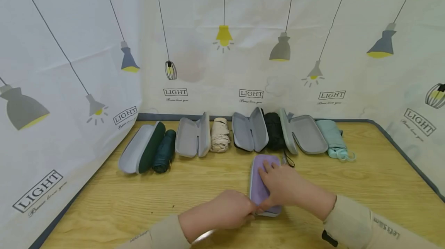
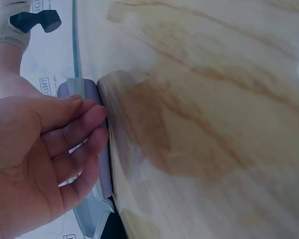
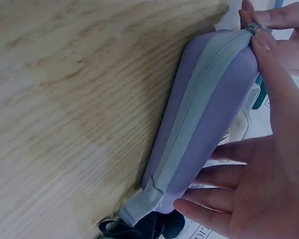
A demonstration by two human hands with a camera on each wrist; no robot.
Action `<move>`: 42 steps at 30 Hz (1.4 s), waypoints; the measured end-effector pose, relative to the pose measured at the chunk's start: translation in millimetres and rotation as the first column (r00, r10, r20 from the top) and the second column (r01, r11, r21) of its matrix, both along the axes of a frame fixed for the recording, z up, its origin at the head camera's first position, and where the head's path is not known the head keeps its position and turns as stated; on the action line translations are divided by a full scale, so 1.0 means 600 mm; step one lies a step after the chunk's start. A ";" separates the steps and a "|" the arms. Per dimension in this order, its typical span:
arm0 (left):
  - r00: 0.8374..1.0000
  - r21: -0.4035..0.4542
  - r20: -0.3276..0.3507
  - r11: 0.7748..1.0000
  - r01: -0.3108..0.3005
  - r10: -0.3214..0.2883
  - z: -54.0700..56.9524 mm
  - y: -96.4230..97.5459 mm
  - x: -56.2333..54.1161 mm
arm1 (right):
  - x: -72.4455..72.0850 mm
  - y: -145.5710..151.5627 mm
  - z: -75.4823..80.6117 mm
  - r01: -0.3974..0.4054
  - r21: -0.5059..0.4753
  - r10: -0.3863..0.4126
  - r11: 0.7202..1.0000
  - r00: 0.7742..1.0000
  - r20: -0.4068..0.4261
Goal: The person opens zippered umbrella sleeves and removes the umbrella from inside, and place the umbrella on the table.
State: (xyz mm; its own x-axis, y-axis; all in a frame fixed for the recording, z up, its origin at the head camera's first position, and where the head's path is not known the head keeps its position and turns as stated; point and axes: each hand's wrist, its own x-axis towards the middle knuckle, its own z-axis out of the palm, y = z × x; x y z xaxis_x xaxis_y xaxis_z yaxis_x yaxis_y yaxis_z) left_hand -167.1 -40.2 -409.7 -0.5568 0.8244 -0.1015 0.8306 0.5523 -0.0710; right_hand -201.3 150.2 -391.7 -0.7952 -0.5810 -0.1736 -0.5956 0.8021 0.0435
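A long purple zip case (image 1: pixel 256 179) lies closed on the table, a pale grey zipper band (image 3: pixel 202 84) running along its side. At the case's near end, my left hand (image 1: pixel 227 208) pinches the small zipper pull (image 3: pixel 253 27) between thumb and fingertips. My right hand (image 1: pixel 286 185) lies across the purple lid with its fingers spread and nearly straight. Its thumb reaches toward the near left corner, close beside the left fingertips. A grey fabric tab (image 3: pixel 142 205) sits at the case's other end.
Along the back stand opened cases: green (image 1: pixel 150 148), grey (image 1: pixel 187 137), dark-edged (image 1: pixel 242 131) and pale green (image 1: pixel 309 135). Between and beside them lie folded umbrellas: dark green (image 1: pixel 164 151), cream (image 1: pixel 220 135), black (image 1: pixel 274 131) and light teal (image 1: pixel 331 137). Printed cloth walls enclose the wooden table (image 1: pixel 114 210).
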 end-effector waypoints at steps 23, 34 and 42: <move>0.907 0.171 0.335 0.930 -0.324 0.255 0.002 -0.040 -0.039 | 0.040 -0.026 -0.046 -0.645 -0.005 0.539 0.764 0.644 -0.542; 0.819 0.277 0.429 0.808 -0.520 0.380 0.000 0.013 -0.129 | 0.054 -0.025 -0.048 -0.695 0.127 0.632 0.708 0.542 -0.555; 0.754 0.212 0.458 0.766 -0.607 0.471 -0.016 0.069 -0.157 | 0.079 -0.029 -0.037 -0.637 0.107 0.611 0.764 0.658 -0.440</move>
State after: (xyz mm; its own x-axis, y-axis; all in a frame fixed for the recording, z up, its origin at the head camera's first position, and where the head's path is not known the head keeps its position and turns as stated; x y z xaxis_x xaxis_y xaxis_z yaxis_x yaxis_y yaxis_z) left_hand -261.4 1.1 -419.2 -0.8947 0.4137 -0.1683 0.3088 0.8452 0.4362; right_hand -153.9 132.6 -414.1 -0.2232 -0.9657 0.1330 -0.8855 0.2579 0.3866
